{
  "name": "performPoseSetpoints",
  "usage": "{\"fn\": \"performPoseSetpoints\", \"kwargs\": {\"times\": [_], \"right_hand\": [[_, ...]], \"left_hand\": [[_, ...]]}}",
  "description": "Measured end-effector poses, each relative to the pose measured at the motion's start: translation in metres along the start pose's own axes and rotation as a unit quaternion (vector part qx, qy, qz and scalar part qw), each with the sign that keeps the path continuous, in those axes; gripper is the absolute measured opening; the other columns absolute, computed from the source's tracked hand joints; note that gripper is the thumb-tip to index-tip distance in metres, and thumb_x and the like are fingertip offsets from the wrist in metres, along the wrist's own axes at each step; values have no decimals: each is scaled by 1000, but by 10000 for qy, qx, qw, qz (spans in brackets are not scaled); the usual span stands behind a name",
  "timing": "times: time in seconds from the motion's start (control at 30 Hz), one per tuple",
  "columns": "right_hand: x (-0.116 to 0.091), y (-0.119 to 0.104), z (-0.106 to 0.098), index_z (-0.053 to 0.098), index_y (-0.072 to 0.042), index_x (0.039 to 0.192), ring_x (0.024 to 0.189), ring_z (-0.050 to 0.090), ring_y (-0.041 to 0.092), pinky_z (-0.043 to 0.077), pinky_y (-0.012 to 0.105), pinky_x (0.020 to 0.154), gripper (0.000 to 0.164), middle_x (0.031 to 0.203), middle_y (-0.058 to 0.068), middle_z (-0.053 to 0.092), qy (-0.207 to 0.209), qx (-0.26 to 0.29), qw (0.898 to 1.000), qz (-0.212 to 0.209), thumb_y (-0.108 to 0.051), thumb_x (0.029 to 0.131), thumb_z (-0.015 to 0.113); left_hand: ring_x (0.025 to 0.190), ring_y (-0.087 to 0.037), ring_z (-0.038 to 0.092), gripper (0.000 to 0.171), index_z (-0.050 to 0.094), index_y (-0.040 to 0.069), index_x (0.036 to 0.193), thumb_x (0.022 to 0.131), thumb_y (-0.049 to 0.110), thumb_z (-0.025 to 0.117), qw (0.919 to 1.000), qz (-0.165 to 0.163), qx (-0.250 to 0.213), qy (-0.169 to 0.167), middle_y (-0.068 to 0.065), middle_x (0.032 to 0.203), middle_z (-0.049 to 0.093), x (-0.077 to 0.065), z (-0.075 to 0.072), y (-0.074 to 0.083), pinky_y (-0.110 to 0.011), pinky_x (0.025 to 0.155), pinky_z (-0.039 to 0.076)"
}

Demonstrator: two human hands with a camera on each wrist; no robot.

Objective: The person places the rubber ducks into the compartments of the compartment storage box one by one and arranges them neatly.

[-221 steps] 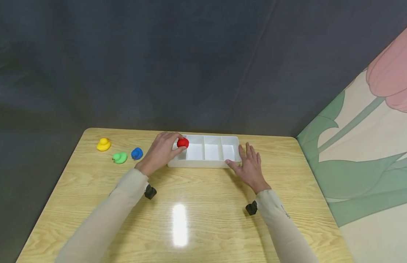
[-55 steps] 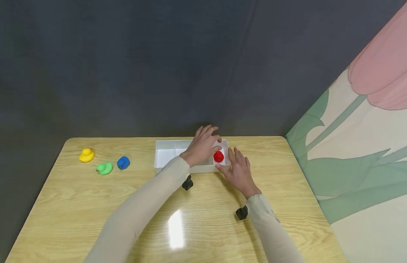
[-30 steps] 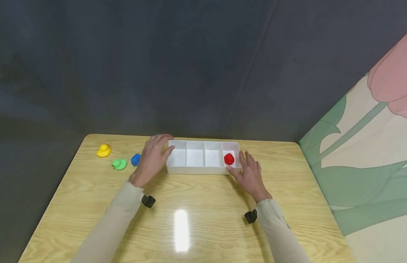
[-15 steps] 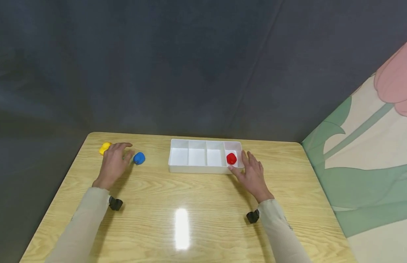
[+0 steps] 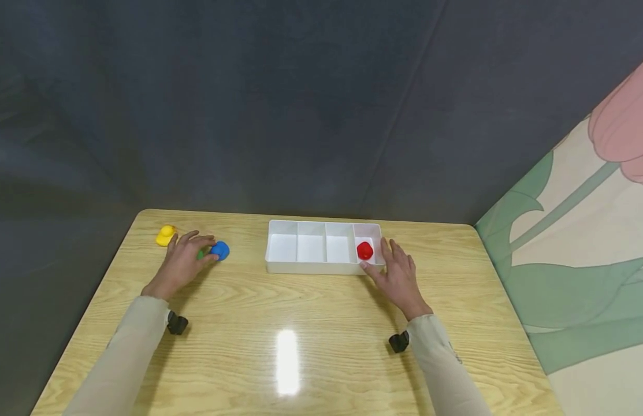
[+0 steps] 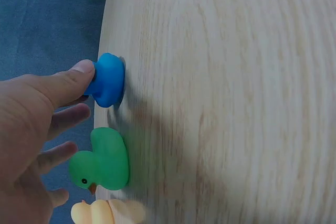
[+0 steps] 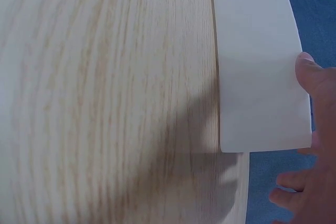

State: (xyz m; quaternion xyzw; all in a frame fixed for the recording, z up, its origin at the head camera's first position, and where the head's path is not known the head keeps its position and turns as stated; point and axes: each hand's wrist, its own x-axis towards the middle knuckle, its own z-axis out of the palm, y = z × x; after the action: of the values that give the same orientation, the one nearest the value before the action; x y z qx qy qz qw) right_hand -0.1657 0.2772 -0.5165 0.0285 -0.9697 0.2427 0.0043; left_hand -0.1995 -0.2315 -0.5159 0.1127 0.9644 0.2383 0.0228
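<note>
My left hand [image 5: 182, 263] reaches to the left part of the table, its thumb and index finger pinching the blue rubber duck [image 5: 220, 250] while the other fingers spread loosely. In the left wrist view the blue duck sits on the tabletop with the thumb on its head. Just beside it is a green rubber duck [image 6: 107, 161], mostly hidden by the hand in the head view. A white tray [image 5: 313, 268] with several compartments stands at the far edge. A red object [image 5: 365, 251] lies in its rightmost compartment. My right hand [image 5: 399, 280] rests at the tray's right front corner, thumb touching the rim, fingers extended.
A yellow rubber duck [image 5: 166, 236] sits left of the left hand near the table's far left corner. A dark curtain [image 5: 300, 104] hangs behind the wooden table [image 5: 238, 335]. A flower-patterned panel [image 5: 586, 260] stands along the right side.
The red object went from the left hand into the tray's rightmost compartment. The left hand then moved left, away from the tray, and took hold of the blue duck. The right hand stayed at the tray.
</note>
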Motion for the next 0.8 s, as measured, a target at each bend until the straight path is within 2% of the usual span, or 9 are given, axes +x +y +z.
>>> {"fn": "performPoseSetpoints", "kwargs": {"times": [0.27,0.5,0.8], "right_hand": [[-1,-2,-2,25,-4,169,162,22,51,10,72,132,96,174,30,25,-17,67,10000,5,-55,100,68],[-2,-1,-1,25,-5,169,162,23,50,11,72,132,96,173,29,26,19,37,10000,12,-55,100,69],[-4,-3,-3,25,-4,169,161,24,51,11,73,131,95,172,31,28,71,-19,10000,-10,-53,100,69]], "left_hand": [[153,-55,35,43,66,0,137,101,21,74,9999,82,-140,-49,-25,149,62,3,1,-2,-84,124,6],[151,-54,40,39,67,-1,133,102,22,73,9997,-3,-217,-94,-26,145,65,4,3,-2,-84,123,8],[143,-56,47,39,66,-3,131,101,21,74,9996,-39,-283,32,-29,143,64,4,2,2,-83,123,14]]}}
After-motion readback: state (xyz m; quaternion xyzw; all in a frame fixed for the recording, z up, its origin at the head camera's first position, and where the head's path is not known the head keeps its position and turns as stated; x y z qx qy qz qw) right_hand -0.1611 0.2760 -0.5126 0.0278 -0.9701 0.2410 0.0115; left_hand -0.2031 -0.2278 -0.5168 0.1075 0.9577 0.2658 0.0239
